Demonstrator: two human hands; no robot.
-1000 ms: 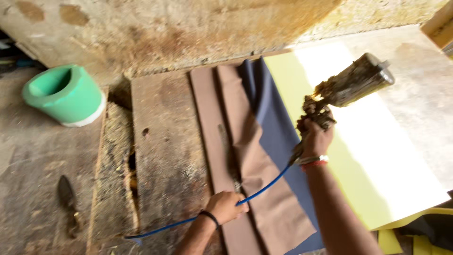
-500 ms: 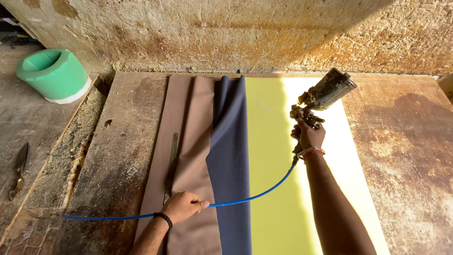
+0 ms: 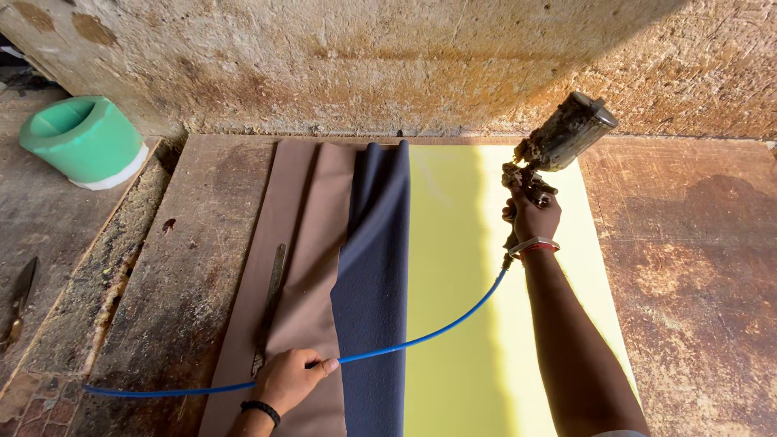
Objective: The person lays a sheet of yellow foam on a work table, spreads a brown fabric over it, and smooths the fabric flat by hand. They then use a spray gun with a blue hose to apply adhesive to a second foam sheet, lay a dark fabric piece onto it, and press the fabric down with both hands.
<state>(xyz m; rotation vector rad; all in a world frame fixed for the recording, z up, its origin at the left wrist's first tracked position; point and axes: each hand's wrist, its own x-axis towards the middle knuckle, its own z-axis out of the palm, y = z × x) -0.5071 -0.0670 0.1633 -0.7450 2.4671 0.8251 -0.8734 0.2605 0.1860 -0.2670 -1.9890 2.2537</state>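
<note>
We have the spray gun (image 3: 558, 146) gripped in our right hand (image 3: 532, 217), raised over the yellow foam sheet (image 3: 453, 275) on the tabletop (image 3: 194, 267). Our left hand (image 3: 290, 379) is closed, apparently pinching the blue hose (image 3: 437, 328) over the brown fabric (image 3: 312, 243). We'd keep the hose clear and our passes even.

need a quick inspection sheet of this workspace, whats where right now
surface: worn, stained wooden board on the floor, against a rough wall
job's things: yellow foam sheet lying flat; dark blue fabric folded back off it onto brown fabric; spray gun with a grimy cup, raised over the foam
clutter: long metal strip on the brown fabric; scissors-like tool on the floor at left
grippers: right hand grips the spray gun; left hand holds the hose
cables: blue hose runs from the gun across the foam and fabric, off to the left
surroundings: green tub at upper left
</note>
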